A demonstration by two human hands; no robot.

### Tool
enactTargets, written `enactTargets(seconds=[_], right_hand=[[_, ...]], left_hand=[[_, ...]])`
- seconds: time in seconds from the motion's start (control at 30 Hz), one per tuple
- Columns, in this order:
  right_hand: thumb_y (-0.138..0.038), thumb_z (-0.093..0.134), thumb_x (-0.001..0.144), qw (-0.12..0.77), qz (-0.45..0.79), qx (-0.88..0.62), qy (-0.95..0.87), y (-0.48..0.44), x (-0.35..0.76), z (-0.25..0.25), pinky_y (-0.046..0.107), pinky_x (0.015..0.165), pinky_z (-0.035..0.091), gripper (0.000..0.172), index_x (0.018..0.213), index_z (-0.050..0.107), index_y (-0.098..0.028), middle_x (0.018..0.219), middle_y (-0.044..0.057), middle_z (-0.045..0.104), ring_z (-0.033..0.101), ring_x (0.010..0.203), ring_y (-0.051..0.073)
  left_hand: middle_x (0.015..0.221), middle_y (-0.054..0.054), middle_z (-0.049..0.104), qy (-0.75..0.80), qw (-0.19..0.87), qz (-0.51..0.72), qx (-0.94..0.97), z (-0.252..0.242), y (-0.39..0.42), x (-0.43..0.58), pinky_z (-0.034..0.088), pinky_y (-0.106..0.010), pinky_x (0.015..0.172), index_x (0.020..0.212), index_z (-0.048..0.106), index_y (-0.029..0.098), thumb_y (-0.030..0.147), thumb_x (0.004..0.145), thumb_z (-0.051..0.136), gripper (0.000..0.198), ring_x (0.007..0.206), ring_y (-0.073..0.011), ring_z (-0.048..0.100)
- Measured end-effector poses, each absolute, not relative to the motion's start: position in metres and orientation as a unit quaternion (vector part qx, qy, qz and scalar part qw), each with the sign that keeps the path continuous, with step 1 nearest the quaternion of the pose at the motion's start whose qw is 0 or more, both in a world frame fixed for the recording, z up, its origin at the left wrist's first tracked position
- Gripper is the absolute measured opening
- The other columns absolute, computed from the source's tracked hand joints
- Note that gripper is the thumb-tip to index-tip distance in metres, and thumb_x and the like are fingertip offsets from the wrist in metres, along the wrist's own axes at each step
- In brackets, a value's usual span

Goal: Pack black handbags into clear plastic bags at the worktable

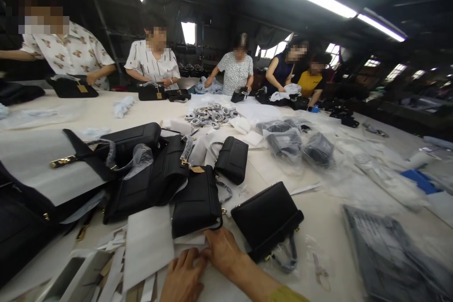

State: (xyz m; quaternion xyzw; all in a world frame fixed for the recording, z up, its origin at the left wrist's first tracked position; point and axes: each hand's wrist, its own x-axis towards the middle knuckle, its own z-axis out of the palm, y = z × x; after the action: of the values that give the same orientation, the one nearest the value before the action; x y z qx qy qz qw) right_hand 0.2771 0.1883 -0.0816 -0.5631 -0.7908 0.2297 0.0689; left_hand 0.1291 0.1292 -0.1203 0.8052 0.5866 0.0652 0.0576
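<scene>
At the bottom middle, my left hand (184,276) has its fingers curled close together. My right hand (223,250) meets it from the right, fingers bent inward and its knuckles just below a black handbag (196,203). A piece of white sheet (190,239) shows between that bag and my fingers; what the fingertips pinch is hidden. Right of my hands lies another black handbag (267,217), its plastic-wrapped handle (288,257) toward me. A smaller black handbag (231,159) lies behind. A white foam sheet (150,240) is to the left of my hands.
Larger black bags (145,179) crowd the left, beside a box of white strips (85,273). Grey plastic packaging (389,250) lies at right. Farther back are a pile of straps (212,115) and plastic-wrapped bags (285,144). Several people handle bags across the table (155,115).
</scene>
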Motion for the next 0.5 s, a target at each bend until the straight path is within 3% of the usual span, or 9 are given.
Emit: enactTargets(seconds=[0.1, 0.17, 0.27, 0.37, 0.43, 0.5], right_hand=[[-0.013, 0.073, 0.073, -0.025, 0.169, -0.546, -0.820, 0.183, 0.280, -0.056, 0.035, 0.071, 0.052, 0.032, 0.104, 0.068, -0.018, 0.090, 0.009, 0.076, 0.070, 0.084, 0.029], [-0.019, 0.076, 0.074, -0.035, 0.142, -0.536, -0.831, 0.177, 0.290, -0.038, 0.036, 0.072, 0.052, 0.030, 0.103, 0.067, -0.019, 0.088, 0.007, 0.075, 0.069, 0.082, 0.028], [-0.029, 0.069, 0.084, 0.049, 0.082, -0.523, -0.847, 0.174, 0.314, -0.023, 0.041, 0.089, 0.050, 0.011, 0.092, 0.066, -0.023, 0.097, 0.005, 0.073, 0.066, 0.097, 0.026], [-0.035, 0.073, 0.082, 0.129, -0.003, -0.492, -0.861, 0.182, 0.337, -0.031, 0.049, 0.111, 0.035, 0.019, 0.096, 0.064, -0.025, 0.116, 0.003, 0.068, 0.056, 0.119, 0.027], [-0.035, 0.076, 0.080, 0.155, -0.056, -0.464, -0.871, 0.190, 0.348, -0.045, 0.048, 0.117, 0.027, 0.024, 0.097, 0.062, -0.024, 0.115, 0.001, 0.068, 0.052, 0.123, 0.026], [-0.026, 0.073, 0.082, 0.180, -0.116, -0.434, -0.875, 0.197, 0.357, -0.059, 0.042, 0.117, 0.026, 0.019, 0.098, 0.062, -0.023, 0.112, 0.001, 0.069, 0.053, 0.121, 0.023]], left_hand=[[0.115, -0.003, 0.071, 0.593, 0.078, 0.052, 0.800, -0.112, 0.139, 0.127, 0.048, -0.038, 0.083, 0.106, 0.070, 0.030, -0.005, 0.072, 0.043, 0.056, 0.108, -0.0249, 0.063], [0.118, -0.004, 0.070, 0.587, 0.088, 0.054, 0.803, -0.113, 0.141, 0.123, 0.046, -0.039, 0.085, 0.108, 0.069, 0.029, -0.004, 0.079, 0.039, 0.053, 0.109, -0.0243, 0.062], [0.126, -0.004, 0.067, 0.581, 0.106, 0.063, 0.804, -0.126, 0.140, 0.115, 0.044, -0.039, 0.089, 0.117, 0.065, 0.029, 0.000, 0.083, 0.040, 0.052, 0.111, -0.0238, 0.060], [0.121, -0.003, 0.069, 0.598, 0.097, 0.094, 0.790, -0.149, 0.139, 0.107, 0.044, -0.037, 0.088, 0.108, 0.068, 0.029, 0.005, 0.078, 0.053, 0.041, 0.110, -0.0247, 0.060], [0.116, -0.002, 0.071, 0.584, 0.046, 0.141, 0.798, -0.165, 0.140, 0.101, 0.045, -0.034, 0.084, 0.102, 0.069, 0.030, 0.010, 0.075, 0.063, 0.034, 0.106, -0.0241, 0.062], [0.109, 0.001, 0.073, 0.523, -0.023, 0.194, 0.830, -0.177, 0.144, 0.093, 0.046, -0.030, 0.078, 0.103, 0.068, 0.032, 0.022, 0.077, 0.071, 0.028, 0.099, -0.0216, 0.064]])
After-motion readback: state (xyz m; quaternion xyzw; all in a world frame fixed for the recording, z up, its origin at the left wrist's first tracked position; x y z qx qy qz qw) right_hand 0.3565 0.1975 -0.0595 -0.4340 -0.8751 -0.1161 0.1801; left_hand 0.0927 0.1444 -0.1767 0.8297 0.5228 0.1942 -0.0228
